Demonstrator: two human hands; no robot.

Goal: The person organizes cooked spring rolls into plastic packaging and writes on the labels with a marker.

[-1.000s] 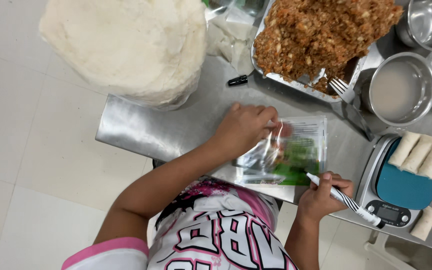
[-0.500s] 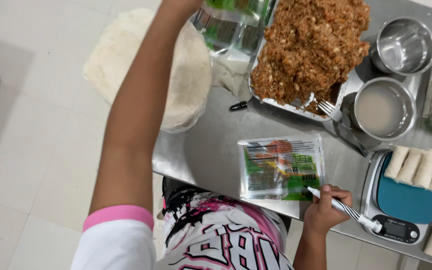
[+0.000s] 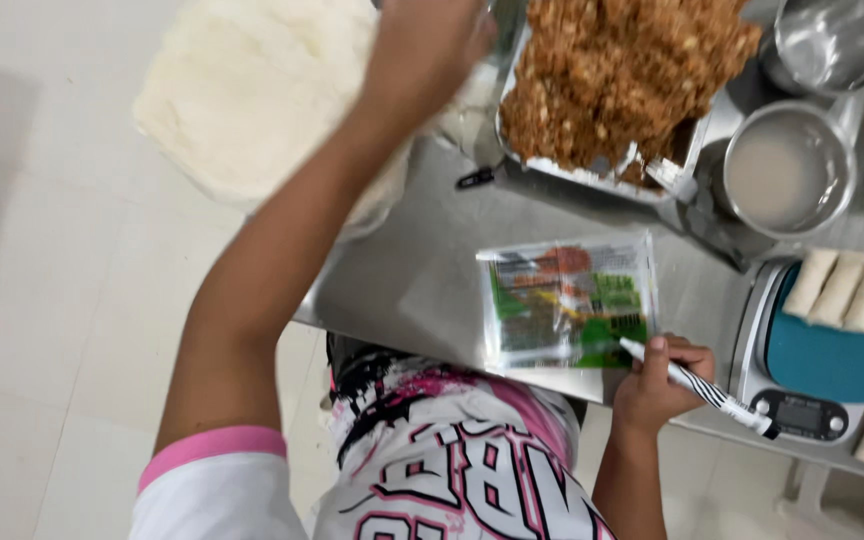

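Pulled back slightly, left hand, grip unclear, hovers by dough; right hand grasps pen.

Food-prep kitchen: steel counter, filling tray, scale, wrappers.

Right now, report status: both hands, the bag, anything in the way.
Left hand up at the pile of white wrappers, grip blurred. Right hand shut on striped pen, tip at printed plastic bag. Bag flat on steel table, nothing on it.
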